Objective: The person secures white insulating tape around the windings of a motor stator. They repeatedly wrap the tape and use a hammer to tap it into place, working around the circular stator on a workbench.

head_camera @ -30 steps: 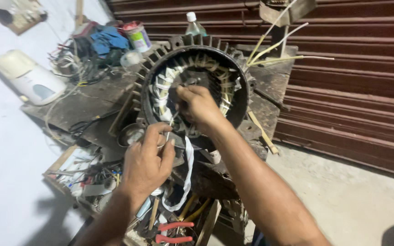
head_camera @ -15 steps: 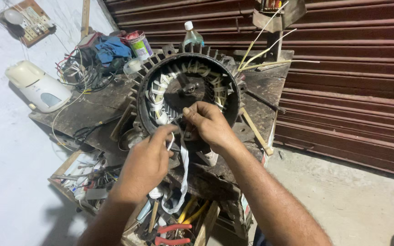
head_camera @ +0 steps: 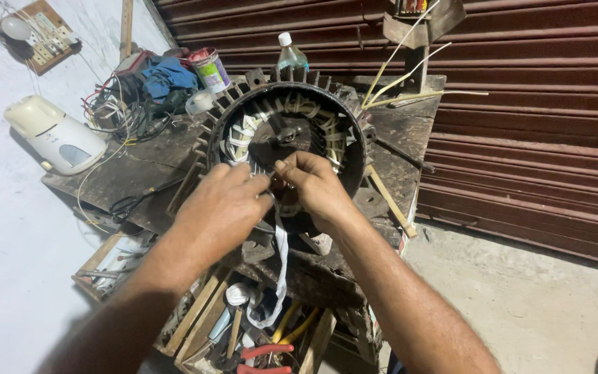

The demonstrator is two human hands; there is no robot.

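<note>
The stator (head_camera: 288, 149) — a large round motor housing with cooling fins around its rim — stands on edge on the dark worktop (head_camera: 133, 173), its open bore facing the camera. Inside the bore, the copper windings are already in their slots. White tape or sleeving binds them along the left and upper arc; judged from this, the lacing of that part is done. The lower arc, where both hands meet, appears to be the section in hand, and the right arc shows less white binding, so it probably remains.

The left hand (head_camera: 226, 201) is closed at the lower rim of the bore, fingers curled around the upper end of a white tape (head_camera: 279, 277). The tape hangs from this hand down past the worktop edge and ends in a loose loop among the clutter below. The right hand (head_camera: 316, 183) sits just beside the left, thumb and forefinger pinched together at the same point on the winding — whether it grips the tape or a wire cannot be told.

Behind the stator stand a plastic bottle (head_camera: 291, 55) and a tin (head_camera: 209, 68), with a tangle of wires (head_camera: 115, 111) and a blue cloth (head_camera: 167, 75) to the left. Red-handled pliers (head_camera: 264, 359) lie unused below the worktop.
</note>
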